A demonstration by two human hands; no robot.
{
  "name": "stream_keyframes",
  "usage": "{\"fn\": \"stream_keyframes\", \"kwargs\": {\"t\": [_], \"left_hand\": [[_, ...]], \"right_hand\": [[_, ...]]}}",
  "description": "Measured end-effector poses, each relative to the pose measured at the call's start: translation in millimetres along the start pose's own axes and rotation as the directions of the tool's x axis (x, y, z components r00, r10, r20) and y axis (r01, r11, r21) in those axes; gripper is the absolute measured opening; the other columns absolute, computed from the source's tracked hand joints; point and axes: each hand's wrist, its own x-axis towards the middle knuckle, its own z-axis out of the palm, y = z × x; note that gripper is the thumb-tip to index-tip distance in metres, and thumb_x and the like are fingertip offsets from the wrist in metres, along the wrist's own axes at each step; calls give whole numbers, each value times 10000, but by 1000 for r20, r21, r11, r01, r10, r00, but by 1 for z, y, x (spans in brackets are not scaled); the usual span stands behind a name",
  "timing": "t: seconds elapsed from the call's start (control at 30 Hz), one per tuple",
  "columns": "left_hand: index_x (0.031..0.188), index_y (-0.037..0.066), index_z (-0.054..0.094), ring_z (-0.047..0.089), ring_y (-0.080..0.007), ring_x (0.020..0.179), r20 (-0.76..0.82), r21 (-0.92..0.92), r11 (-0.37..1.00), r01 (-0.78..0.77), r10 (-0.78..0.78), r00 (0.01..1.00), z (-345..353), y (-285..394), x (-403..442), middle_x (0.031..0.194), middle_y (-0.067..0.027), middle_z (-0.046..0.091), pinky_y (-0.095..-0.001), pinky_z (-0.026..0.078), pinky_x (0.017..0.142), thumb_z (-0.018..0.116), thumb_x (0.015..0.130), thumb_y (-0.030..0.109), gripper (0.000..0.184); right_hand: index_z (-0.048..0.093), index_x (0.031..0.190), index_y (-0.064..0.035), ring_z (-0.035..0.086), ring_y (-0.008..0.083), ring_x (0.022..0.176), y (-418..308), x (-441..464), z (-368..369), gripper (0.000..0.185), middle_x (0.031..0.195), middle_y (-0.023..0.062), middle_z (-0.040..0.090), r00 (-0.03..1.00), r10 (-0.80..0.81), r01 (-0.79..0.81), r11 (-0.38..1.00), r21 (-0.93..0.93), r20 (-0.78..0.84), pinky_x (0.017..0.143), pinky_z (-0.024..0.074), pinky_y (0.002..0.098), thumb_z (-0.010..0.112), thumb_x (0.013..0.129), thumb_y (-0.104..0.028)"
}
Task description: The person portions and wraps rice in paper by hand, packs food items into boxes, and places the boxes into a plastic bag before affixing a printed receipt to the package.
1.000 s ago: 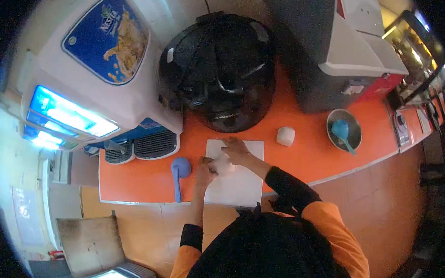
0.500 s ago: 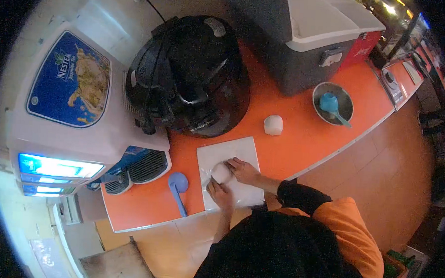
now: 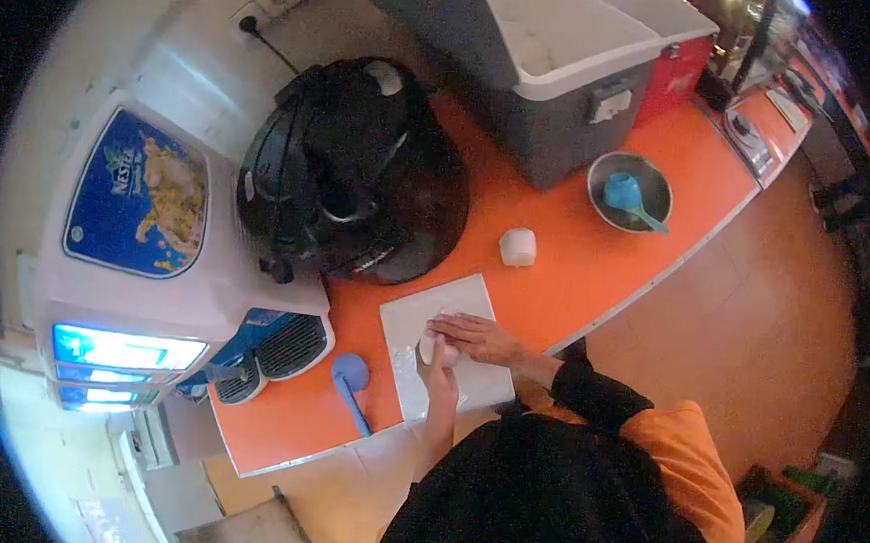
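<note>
A rounded white lump (image 3: 428, 348) stands on a stack of white sheets (image 3: 415, 312) that look glossy in places. My left hand (image 3: 439, 377) holds it from the near side, with the fingers curved up around it. Over its top and right side lies my right hand (image 3: 485, 339), fingers together and pressed against it. Much of the lump is hidden by the hands, and what it is made of cannot be made out. A second white lump (image 3: 518, 247) rests on the orange counter beyond the sheets.
A blue ladle-like scoop (image 3: 351, 373) lies left of the sheets. Behind is a large black rice cooker (image 3: 400, 183); a drink dispenser (image 3: 163, 279) stands left. At the right are a metal bowl (image 3: 605, 213) with a light-blue scoop (image 3: 623, 192) and a grey cooler box (image 3: 558, 122).
My hands have come closer together; the right now covers the lump's top, and the left has moved from its lower left to its near side. The view has shifted slightly.
</note>
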Motion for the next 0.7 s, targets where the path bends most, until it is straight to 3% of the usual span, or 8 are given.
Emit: {"fn": "stream_keyframes", "kwargs": {"t": [0.13, 0.27, 0.33, 0.37, 0.43, 0.57, 0.63, 0.7], "left_hand": [[1280, 12, 498, 563, -219, 1119, 84, -140, 987, 78, -66, 994, 39, -5, -3, 1218, -86, 575, -341, 473, 936, 683, 870, 103, 459], [1200, 54, 540, 596, -203, 1045, 293, -193, 966, 169, -108, 950, 68, -15, 5, 1126, -67, 604, -341, 495, 892, 630, 910, 319, 403], [1171, 80, 557, 618, -197, 1005, 402, -245, 920, 307, -191, 895, 95, -15, 2, 1089, -67, 619, -330, 517, 859, 593, 920, 424, 427], [1128, 79, 564, 619, -196, 956, 334, -244, 900, 362, -272, 902, 109, -20, -4, 1025, -64, 621, -339, 520, 834, 574, 922, 452, 426], [1084, 78, 570, 620, -194, 906, 271, -232, 872, 431, -367, 890, 134, -28, -18, 960, -61, 622, -348, 522, 810, 555, 923, 480, 433], [1164, 47, 510, 583, -244, 956, 32, 46, 973, 226, -227, 973, 175, -63, -39, 1037, -112, 574, -386, 494, 843, 503, 941, 492, 498], [1211, 32, 476, 563, -265, 1041, 53, 122, 982, 142, -149, 987, 189, -79, -42, 1095, -132, 550, -411, 470, 904, 483, 948, 500, 537], [1295, -30, 406, 441, -348, 1199, 118, 654, 754, -65, -16, 993, 199, -92, -20, 1287, -240, 397, -483, 409, 971, 461, 936, 544, 679]], "right_hand": [[492, 1350, -49, 474, 288, 1296, 8, -9, -18, 584, 1414, 96, 488, 998, 12, -20, 988, -150, -58, 1104, 374, 414, 628, 790, -139], [551, 1307, -45, 534, 269, 1243, -1, -24, -36, 468, 1315, 114, 577, 957, 264, -268, 963, -22, -118, 1091, 389, 412, 515, 841, -18], [541, 1305, -15, 581, 275, 1180, -9, -35, -44, 481, 1267, 132, 608, 775, 631, -599, 750, 280, -34, 1085, 395, 399, 532, 824, 8], [541, 1305, -15, 581, 275, 1180, -4, -47, -40, 481, 1267, 132, 608, 763, 645, -611, 743, 274, -45, 1085, 395, 399, 532, 824, 8], [532, 1309, 6, 612, 287, 1109, 10, -74, -31, 494, 1219, 133, 636, 545, 837, -500, 370, 783, -47, 967, 472, 372, 609, 824, -52], [599, 1202, 44, 643, 241, 1016, -2, -82, -73, 373, 1083, 150, 680, 273, 960, -175, -15, 984, 63, 901, 492, 358, 623, 880, -141], [630, 1130, 34, 646, 227, 967, 6, -90, -87, 362, 1045, 137, 677, 101, 995, -484, 35, 874, 16, 873, 494, 336, 605, 925, -263], [603, 1163, 20, 620, 216, 1016, 22, -108, -114, 380, 1119, 123, 641, 79, 976, -298, -171, 939, 202, 886, 497, 346, 613, 927, -278]]}}
